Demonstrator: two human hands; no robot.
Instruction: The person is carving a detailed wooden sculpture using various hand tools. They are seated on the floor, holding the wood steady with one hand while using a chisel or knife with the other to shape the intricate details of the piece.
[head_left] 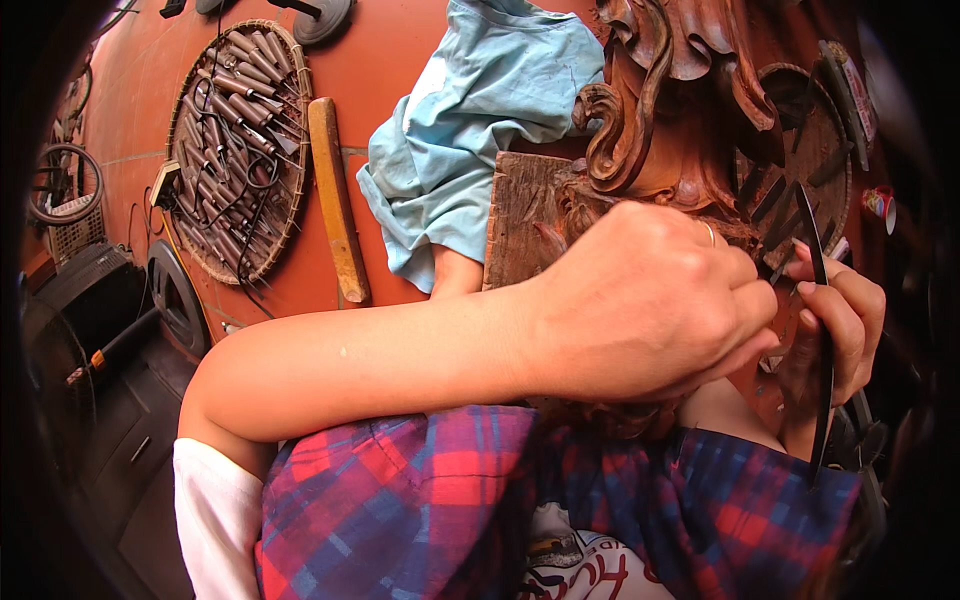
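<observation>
Head view: the carved wood panel [640, 130] is being partly hidden by the curled, fisted left hand [650, 300]; at three o'clock, a thin dark tool [822, 330] is being pinched by the right hand [840, 320].

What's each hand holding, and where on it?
Right hand: long thin dark tool, gripped near its upper part by the fingers. Left hand: closed fist beside it; contents cannot be told.

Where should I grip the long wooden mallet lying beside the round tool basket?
Grip the wooden mallet around its narrower upper half, coming from above with fingers across its width. It lies flat on the red floor, its right side open, while the basket crowds its left edge.
</observation>
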